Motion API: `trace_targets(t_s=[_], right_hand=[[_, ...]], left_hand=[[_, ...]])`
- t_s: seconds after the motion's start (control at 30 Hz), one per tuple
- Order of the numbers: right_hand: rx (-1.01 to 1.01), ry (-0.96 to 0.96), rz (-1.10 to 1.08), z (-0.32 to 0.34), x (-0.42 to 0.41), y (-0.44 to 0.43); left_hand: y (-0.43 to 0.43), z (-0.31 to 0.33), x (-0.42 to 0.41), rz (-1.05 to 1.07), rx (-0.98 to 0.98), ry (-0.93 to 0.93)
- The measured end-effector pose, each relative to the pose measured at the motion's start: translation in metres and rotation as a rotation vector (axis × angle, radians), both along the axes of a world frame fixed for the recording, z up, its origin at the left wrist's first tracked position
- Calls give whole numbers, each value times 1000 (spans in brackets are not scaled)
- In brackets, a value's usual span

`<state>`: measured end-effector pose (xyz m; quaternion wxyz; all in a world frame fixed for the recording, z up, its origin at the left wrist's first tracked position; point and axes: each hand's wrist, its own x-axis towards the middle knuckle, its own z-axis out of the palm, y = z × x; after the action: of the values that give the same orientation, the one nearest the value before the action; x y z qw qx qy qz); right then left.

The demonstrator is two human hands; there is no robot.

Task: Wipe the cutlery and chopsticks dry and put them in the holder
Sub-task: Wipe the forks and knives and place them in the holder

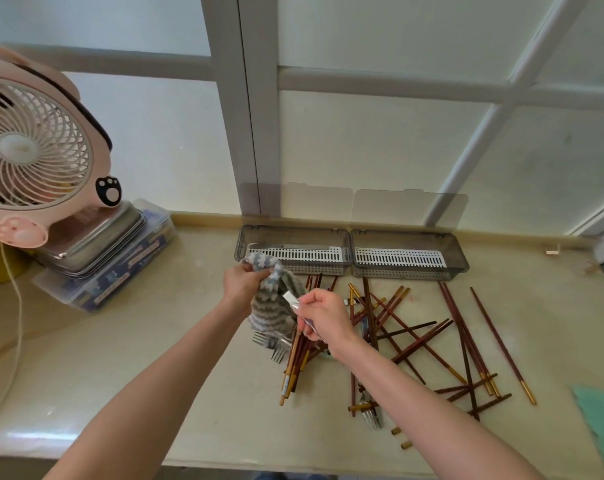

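My left hand [242, 282] grips a grey-and-white striped cloth [272, 306] that hangs down over the counter. My right hand [323, 315] pinches a silver piece of cutlery [293, 301] whose end pokes up against the cloth. Two grey holder trays with white slotted inserts sit open at the back, the left tray [293, 251] with one silver piece inside and the right tray [409, 256]. Many dark-red chopsticks with gold ends [432, 341] lie scattered on the counter. Forks [276, 344] rest below the cloth, and another fork [371, 415] lies nearer me.
A pink fan [34, 150] stands at the left on a stack of a metal tray and a plastic box [103, 258]; its white cord [16, 323] trails down the counter. A green cloth [601, 420] lies at the right edge. The window frame rises behind the trays.
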<state>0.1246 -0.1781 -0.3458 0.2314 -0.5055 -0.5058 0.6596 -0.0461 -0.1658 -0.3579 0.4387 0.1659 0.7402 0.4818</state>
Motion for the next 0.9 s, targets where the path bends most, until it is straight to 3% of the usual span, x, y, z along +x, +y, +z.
trace_targets(t_s=[0.1,0.27,0.4,0.6,0.8,0.9], right_hand=[[21,-8,-13,4,9,1],[49,120,-132,8,-4,15],[60,81,-41,0,-16,16],[-174,490,330,-13,4,22],[-114,451,20,-14,-18,14],[-45,302,-145,-16,-28,15]], left_hand=[[4,4,-33,27,-21,-64],[-12,13,10,-327,32,-273],[-14,-1,27,-203,112,-303],[-12,8,13,-18,155,-368],[-14,10,27,-16,201,-366],[-16,8,36,-69,194,-289]])
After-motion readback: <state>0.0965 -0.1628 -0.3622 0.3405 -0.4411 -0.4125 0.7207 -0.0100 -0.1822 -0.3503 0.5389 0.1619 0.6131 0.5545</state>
